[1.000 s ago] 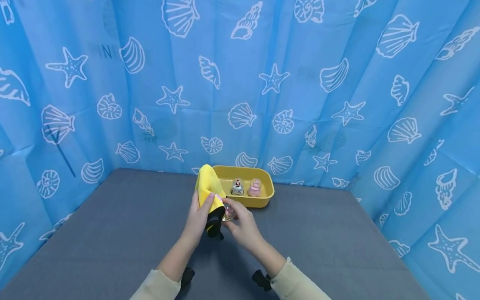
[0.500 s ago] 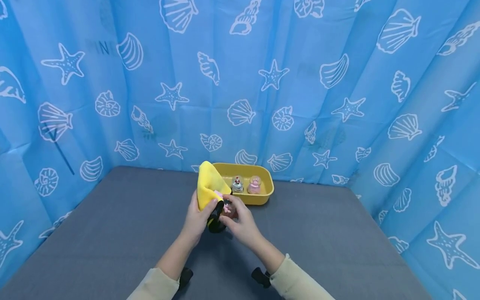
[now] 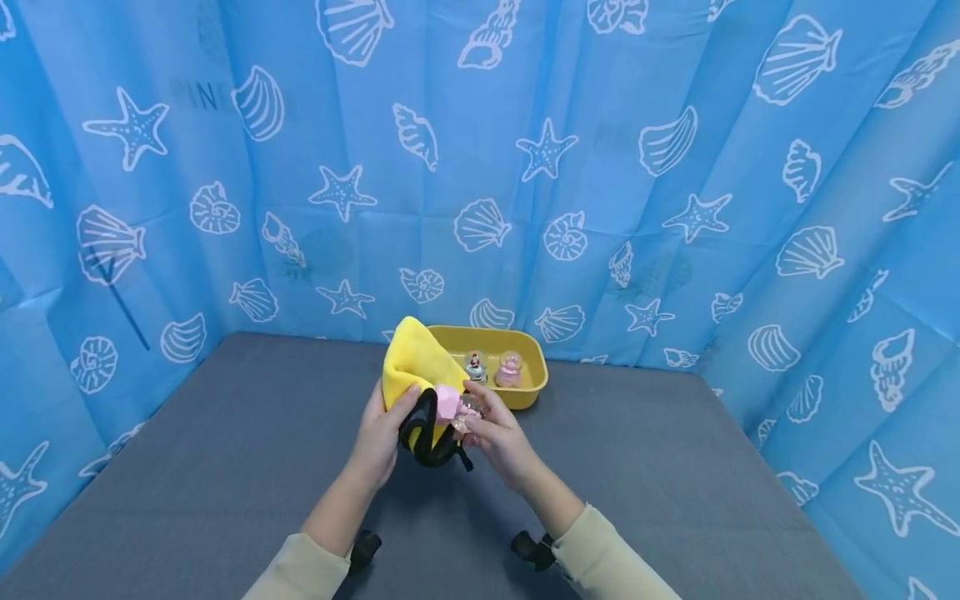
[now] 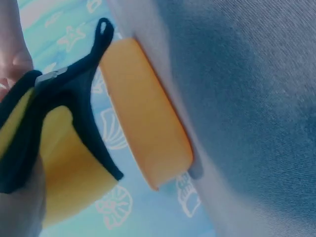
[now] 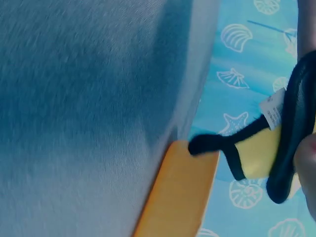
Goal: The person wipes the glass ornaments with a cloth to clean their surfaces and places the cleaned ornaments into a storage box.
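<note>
My left hand (image 3: pixel 378 437) grips a yellow cloth (image 3: pixel 416 354) with black edging, thumb on its near side. The cloth also shows in the left wrist view as a yellow fold (image 4: pixel 74 168) and in the right wrist view as a yellow patch (image 5: pixel 256 154). My right hand (image 3: pixel 506 440) pinches a small snow globe (image 3: pixel 447 403) with a pink base and a clear dome. The globe lies sideways against the cloth, base to the left. Its dome is partly hidden by my fingers. Both hands are raised above the grey table.
Behind the hands, a yellow tray (image 3: pixel 528 398) stands near the table's back edge. Inside it are a snow globe with a red figure (image 3: pixel 476 367) and a pink one (image 3: pixel 509 370). A blue shell-print curtain (image 3: pixel 525 208) surrounds the grey table (image 3: pixel 637 467).
The snow globe has turned, bringing its pink base into view. My right hand has shifted slightly right and my left slightly left. The cloth's black edge hangs more openly.
</note>
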Tool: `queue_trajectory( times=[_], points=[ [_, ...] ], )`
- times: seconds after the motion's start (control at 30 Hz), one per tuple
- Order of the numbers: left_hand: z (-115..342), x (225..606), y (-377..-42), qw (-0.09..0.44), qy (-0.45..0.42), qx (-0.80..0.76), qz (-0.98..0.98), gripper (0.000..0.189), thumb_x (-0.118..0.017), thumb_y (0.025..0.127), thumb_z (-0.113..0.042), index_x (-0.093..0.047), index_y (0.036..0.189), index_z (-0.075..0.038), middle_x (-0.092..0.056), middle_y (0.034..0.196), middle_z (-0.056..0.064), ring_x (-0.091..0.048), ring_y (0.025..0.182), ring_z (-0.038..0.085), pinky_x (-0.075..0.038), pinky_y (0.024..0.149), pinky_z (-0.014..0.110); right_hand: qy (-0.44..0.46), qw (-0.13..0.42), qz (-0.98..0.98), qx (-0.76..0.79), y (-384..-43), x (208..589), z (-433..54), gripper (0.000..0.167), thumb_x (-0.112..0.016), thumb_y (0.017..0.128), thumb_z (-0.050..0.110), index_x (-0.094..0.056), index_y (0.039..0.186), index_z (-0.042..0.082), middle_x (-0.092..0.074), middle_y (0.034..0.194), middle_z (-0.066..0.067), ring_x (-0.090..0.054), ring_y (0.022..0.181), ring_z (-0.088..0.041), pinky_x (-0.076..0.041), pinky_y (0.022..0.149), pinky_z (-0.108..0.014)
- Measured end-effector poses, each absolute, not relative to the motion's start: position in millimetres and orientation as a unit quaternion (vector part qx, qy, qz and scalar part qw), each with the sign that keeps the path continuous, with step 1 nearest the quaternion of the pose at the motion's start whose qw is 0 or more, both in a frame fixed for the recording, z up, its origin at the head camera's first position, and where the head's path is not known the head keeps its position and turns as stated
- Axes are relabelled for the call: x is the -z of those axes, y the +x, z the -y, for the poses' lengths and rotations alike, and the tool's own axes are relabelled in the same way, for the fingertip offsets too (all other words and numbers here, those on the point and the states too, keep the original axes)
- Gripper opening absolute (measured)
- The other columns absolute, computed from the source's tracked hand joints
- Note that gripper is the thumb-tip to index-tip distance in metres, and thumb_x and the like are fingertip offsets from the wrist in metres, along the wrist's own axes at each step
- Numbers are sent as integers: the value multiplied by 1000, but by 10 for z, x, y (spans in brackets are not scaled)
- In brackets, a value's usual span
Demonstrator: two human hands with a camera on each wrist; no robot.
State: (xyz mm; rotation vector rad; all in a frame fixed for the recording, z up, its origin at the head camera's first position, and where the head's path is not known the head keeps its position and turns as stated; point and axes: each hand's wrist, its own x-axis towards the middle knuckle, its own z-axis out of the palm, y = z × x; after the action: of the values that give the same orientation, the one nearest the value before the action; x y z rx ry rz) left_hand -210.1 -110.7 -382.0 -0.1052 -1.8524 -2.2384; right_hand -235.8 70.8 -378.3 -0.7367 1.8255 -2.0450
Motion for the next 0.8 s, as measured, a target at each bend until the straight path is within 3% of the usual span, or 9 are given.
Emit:
queue_trajectory(
  times=[0.2, 0.33, 0.53, 0.8],
  points=[
    [1059, 3821, -2088, 86, -64, 759, 642, 53, -60, 96, -9, -34, 141, -2, -48, 116, 13, -48, 102, 23, -44, 88, 34, -224, 200, -574, 762, -2374, 3786, -718, 29, -33, 97, 16, -38, 124, 6, -54, 88, -1, -47, 67, -13, -40, 67, -26],
    [1007, 3808, -2071, 95, -57, 748, 654, 54, -64, 93, -6, -37, 140, -2, -48, 120, 15, -45, 106, 26, -42, 91, 39, -235, 212, -557, 768, -2386, 3793, -733, 25, -29, 96, 17, -49, 110, 13, -56, 76, 5, -44, 59, -10, -38, 62, -25],
    [981, 3785, -2057, 124, -59, 740, 659, 50, -64, 92, 0, -42, 136, 1, -50, 119, 17, -47, 105, 26, -43, 89, 39, -251, 233, -530, 776, -2408, 3793, -753, 29, -25, 94, 16, -54, 101, 13, -54, 73, 5, -42, 55, -9, -36, 58, -24],
    [1011, 3786, -2034, 91, -69, 732, 672, 58, -65, 94, -12, -34, 143, -4, -48, 119, 15, -48, 104, 27, -46, 88, 37, -236, 239, -513, 790, -2410, 3793, -751, 30, -26, 102, 24, -54, 103, 14, -57, 73, 5, -45, 59, -10, -38, 59, -23]
  ],
)
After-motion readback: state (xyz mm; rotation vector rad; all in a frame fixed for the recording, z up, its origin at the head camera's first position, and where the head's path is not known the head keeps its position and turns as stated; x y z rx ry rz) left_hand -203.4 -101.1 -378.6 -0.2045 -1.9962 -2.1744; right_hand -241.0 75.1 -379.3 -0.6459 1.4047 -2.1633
